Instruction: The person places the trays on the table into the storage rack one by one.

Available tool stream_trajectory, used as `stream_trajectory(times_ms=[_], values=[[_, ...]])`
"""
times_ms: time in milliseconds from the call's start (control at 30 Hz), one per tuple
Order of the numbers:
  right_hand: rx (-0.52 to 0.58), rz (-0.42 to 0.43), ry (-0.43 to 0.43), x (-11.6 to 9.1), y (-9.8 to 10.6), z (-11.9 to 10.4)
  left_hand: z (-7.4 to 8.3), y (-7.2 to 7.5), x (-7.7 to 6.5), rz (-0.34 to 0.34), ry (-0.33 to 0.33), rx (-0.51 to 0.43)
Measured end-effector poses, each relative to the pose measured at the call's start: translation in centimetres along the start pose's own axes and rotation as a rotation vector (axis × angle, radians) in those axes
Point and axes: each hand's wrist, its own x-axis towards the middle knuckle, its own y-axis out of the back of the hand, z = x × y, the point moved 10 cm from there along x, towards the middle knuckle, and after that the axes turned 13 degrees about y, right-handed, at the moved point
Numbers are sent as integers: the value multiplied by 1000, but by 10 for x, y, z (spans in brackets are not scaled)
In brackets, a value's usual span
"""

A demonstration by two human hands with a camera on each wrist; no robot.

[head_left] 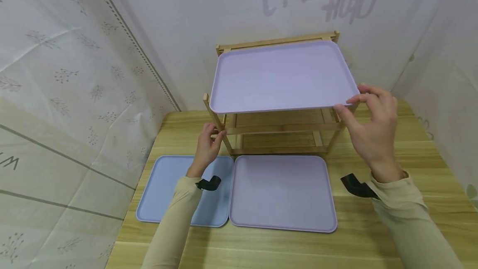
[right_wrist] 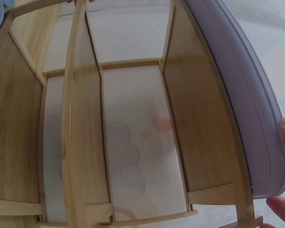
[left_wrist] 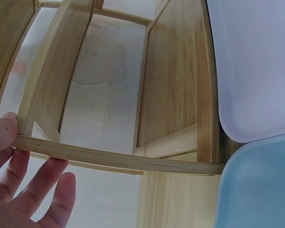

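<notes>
A lavender tray (head_left: 280, 78) lies across the top of a wooden shelf rack (head_left: 284, 128), its near edge overhanging the tiers below. My right hand (head_left: 375, 132) holds this tray by its near right corner, thumb at the front edge and fingers at the side. In the right wrist view, the tray's underside (right_wrist: 249, 104) shows above the top tier, with fingertips at its corner. My left hand (head_left: 207, 146) grips the rack's front left post at about mid-height. Seen from the left wrist, the thumb is on one side of the post (left_wrist: 109, 157) and the fingers are on the other.
On the wooden table (head_left: 373, 235), in front of the rack, a second lavender tray (head_left: 281, 190) lies flat. A blue tray (head_left: 168, 186) sits beside it, under my left forearm. Pale printed curtains (head_left: 74, 74) hang close behind the rack and at both sides.
</notes>
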Motion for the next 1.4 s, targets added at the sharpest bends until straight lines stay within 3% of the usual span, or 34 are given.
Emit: stream_trajectory(times_ms=[200,433,833,1400], values=[[-60,-21,29,6,-7,9,0,-1,0,-9,2,4],[-48,-36,22,14,-16,20,-1,-1,0,-9,11,25],[-42,-82,-38,23,-28,28,5,0,-3,-15,23,4],[-23,-83,-115,26,-35,40,0,0,-1,-9,23,22]])
